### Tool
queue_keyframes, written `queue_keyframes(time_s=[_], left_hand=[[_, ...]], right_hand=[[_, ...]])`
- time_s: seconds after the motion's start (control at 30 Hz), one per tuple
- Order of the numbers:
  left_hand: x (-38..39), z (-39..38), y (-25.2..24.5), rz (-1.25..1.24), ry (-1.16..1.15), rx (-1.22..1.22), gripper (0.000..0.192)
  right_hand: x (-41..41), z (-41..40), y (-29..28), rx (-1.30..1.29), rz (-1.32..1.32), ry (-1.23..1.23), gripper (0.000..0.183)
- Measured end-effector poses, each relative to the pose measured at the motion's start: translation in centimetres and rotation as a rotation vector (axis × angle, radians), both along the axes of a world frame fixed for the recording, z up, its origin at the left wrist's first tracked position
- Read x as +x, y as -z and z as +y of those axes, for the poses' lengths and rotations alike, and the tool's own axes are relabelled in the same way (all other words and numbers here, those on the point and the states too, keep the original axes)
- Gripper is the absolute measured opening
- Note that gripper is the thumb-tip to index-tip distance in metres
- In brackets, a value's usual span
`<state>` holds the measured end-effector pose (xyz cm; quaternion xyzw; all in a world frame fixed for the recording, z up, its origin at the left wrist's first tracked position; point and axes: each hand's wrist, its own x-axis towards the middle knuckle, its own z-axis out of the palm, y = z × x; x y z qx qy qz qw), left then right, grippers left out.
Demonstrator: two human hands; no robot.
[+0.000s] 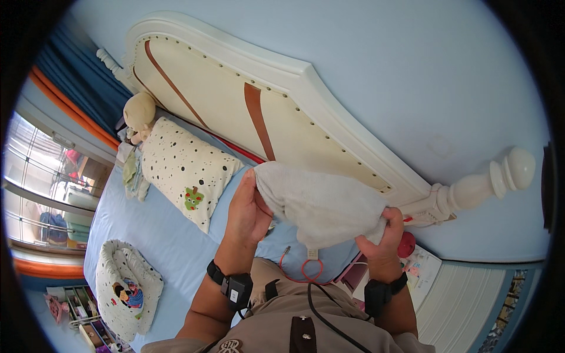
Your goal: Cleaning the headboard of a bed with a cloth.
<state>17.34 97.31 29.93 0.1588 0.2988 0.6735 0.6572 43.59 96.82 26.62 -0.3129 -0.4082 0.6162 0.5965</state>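
Observation:
A pale grey-white cloth (326, 203) with a small tag along its lower edge is stretched between my two hands, above the bed. My left hand (252, 209) grips its left corner, with the thumb uppermost. At the other end my right hand (383, 236) pinches the cloth's right edge between thumb and fingers. Behind the cloth rises the cream bed headboard (212, 92) with brown strips and studs. Left of my left hand a spotted pillow (187, 163) lies on the light blue bed sheet (176, 234). The cloth hides part of the bed and headboard.
A folded spotted quilt (128, 287) lies at the bed's lower left. A plush toy (140, 110) and some crumpled clothes (134, 172) are by the pillow. The white bedpost (481, 185) juts out at right. An orange cable (304, 279) hangs before my waist.

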Motion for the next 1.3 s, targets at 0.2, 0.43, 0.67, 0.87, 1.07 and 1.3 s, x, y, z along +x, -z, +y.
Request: queue_keyframes(time_s=[0.2,0.43,0.67,0.87,1.07,1.3], left_hand=[[1.7,-0.5,-0.1,-0.176,0.122,-0.027,0.039],[7.7,-3.0,3.5,-0.119,0.573,-0.056,0.034],[8.2,-3.5,8.1,0.822,0.501,0.092,0.049],[7.7,-4.4,10.0,1.009,0.393,0.411,0.064],[7.3,-3.6,9.1,1.255,0.496,0.47,0.065],[1.4,3.3,7.7,1.403,-0.097,0.283,0.055]], right_hand=[[1.7,-0.9,1.8,0.338,-0.641,0.117,0.046],[-0.4,-3.2,2.1,-0.865,0.205,-0.529,0.047],[-1.1,-4.2,4.8,-0.716,0.001,-0.364,0.043],[-1.9,-3.9,4.9,-0.754,0.029,-0.061,0.048],[-2.3,-3.4,5.4,-0.775,-0.158,-0.223,0.047],[-5.4,2.7,-3.4,-0.003,-0.942,-0.161,0.048]])
